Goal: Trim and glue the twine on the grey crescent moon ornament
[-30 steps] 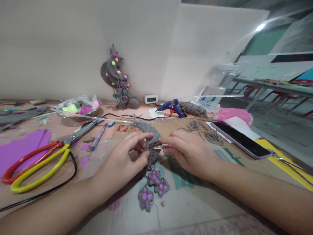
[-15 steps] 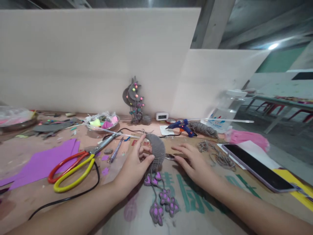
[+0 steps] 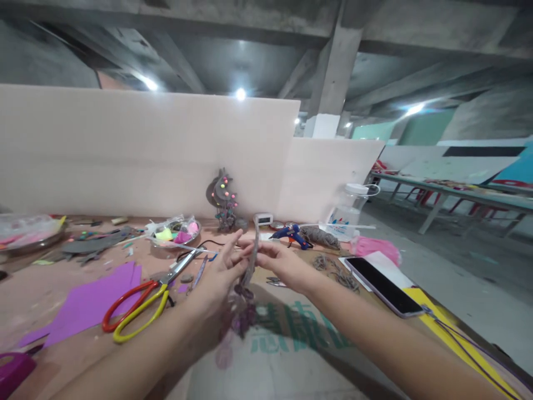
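Observation:
Between my two hands a grey yarn-wrapped crescent (image 3: 251,265) is held up, turned nearly edge-on to me. Purple and grey flower pendants (image 3: 242,322) dangle below it, blurred. My left hand (image 3: 227,272) is closed on the crescent's left side, with some fingers raised. On the other side my right hand (image 3: 281,261) pinches the crescent with its fingertips. Small metal thread snips (image 3: 277,282) lie on the cardboard (image 3: 225,383) under my right wrist.
Large red-and-yellow-handled scissors (image 3: 139,311) lie at left by purple sheets (image 3: 87,300). Behind stand a finished-looking grey hanging ornament (image 3: 224,194), a bowl of scraps (image 3: 177,236), and a blue glue gun (image 3: 290,235). At right are yarn (image 3: 337,272), a phone (image 3: 383,286) and a jug (image 3: 345,211).
My right hand has left the snips and come to the crescent. The crescent has turned from face-on to edge-on. My view has tilted up.

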Tool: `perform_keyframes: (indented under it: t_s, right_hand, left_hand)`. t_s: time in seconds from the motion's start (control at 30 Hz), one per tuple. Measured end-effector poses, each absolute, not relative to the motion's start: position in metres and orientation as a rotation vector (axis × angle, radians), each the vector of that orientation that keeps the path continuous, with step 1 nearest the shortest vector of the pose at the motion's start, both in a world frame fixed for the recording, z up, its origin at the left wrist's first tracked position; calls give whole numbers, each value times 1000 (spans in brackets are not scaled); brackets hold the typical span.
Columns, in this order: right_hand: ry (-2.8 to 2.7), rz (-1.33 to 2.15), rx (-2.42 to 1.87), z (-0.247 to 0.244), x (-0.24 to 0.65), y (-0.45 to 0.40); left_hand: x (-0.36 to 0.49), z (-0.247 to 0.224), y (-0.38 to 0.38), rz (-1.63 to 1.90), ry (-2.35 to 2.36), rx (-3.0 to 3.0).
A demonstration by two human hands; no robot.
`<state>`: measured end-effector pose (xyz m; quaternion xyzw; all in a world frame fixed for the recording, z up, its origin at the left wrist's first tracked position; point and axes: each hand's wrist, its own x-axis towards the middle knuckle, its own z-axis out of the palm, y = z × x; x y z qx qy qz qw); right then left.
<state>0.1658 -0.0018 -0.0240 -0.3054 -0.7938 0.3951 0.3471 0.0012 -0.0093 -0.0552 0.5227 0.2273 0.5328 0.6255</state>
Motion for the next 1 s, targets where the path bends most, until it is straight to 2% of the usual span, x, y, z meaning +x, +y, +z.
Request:
perform_keyframes:
  t_s: [0.23, 0.43, 0.7, 1.0]
  right_hand:
    - [-2108, 436, -1130, -4, 139, -4]
    - [-2194, 170, -1237, -2, 130, 0]
    - [-2210, 42, -1290, 3, 120, 19]
    - [-2171, 42, -1345, -7, 135, 22]
  left_hand:
    - [-43, 3, 9, 1352, 922, 1598]
    - [-49, 34, 24, 1156, 1119, 1934]
    - [-50, 46, 48, 1158, 1110, 1967]
    - [-38, 23, 37, 1112, 1270, 2098]
